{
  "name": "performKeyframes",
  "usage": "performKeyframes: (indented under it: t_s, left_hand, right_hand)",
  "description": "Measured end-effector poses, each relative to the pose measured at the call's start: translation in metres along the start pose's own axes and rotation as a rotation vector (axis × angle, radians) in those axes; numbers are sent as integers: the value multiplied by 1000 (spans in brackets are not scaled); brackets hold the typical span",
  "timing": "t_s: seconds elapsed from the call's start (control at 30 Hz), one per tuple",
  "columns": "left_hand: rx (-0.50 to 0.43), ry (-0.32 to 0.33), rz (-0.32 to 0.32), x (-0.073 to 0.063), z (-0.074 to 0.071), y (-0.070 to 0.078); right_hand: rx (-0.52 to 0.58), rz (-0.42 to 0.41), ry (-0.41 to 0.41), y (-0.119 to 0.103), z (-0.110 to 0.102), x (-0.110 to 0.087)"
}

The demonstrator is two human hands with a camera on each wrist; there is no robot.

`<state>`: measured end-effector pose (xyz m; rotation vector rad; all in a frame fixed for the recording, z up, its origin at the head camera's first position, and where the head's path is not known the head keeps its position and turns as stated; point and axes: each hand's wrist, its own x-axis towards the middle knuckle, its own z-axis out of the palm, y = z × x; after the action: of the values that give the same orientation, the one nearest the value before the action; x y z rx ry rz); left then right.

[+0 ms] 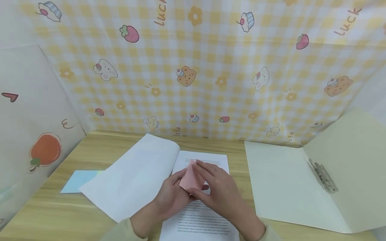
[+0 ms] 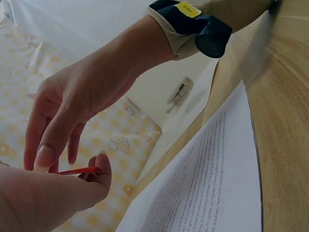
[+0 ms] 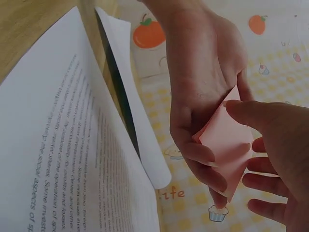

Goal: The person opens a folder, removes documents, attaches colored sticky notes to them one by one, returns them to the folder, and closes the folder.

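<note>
Above the printed pages, both hands hold a small sheet of pink paper point(image 1: 189, 179), its surface bent along a line from its upper corner. My left hand point(image 1: 172, 197) supports it from below and the left, with fingers curled round its edge in the right wrist view. From the right, my right hand point(image 1: 222, 190) has its thumb at the near edge and its fingertips at the top corner. The left wrist view shows the paper edge-on as a thin red strip point(image 2: 79, 170) between the hands. Under them lies the printed document point(image 1: 205, 217), opened to a page of text.
A turned white page point(image 1: 132, 177) curls to the left, partly over a light blue sheet point(image 1: 79, 180). An open pale folder point(image 1: 280, 180) with a metal clip point(image 1: 323, 175) stands at the right. Behind the wooden table point(image 1: 39, 214) hangs a yellow checked cloth point(image 1: 211, 100).
</note>
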<state>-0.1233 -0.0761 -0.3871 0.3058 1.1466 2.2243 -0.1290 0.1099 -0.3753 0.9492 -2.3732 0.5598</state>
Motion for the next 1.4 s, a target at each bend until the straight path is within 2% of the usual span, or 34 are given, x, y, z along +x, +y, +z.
performKeyframes:
  t_s: [0.2,0.43,0.57,0.97,1.07,1.13,1.33,1.4]
  left_hand:
    - [-15,18,0,0,2,-3]
    - [-31,-11,35,2,-4,-4]
    - [-7,-11,31,3,-6,-5]
    - [81,58,27,4,-6,-6]
    - [102,83,19,4,-5,-6]
    - [117,98,14,4,-4,-6]
    - [156,121,9,5,-3,-6]
    - [165,122,9,5,-3,-6]
  right_hand:
    - [-10,-60,4,3,6,-4]
    - [-26,-136,26,2,10,-6]
    - [-37,-177,42,-1,8,-6]
    - [-21,-182,181,-1,11,-3]
    - [18,-138,172,0,12,-3]
    - [91,-78,135,0,12,-4]
    - [482,212,-79,3,7,-4]
    - [549,275,-140,5,5,-3]
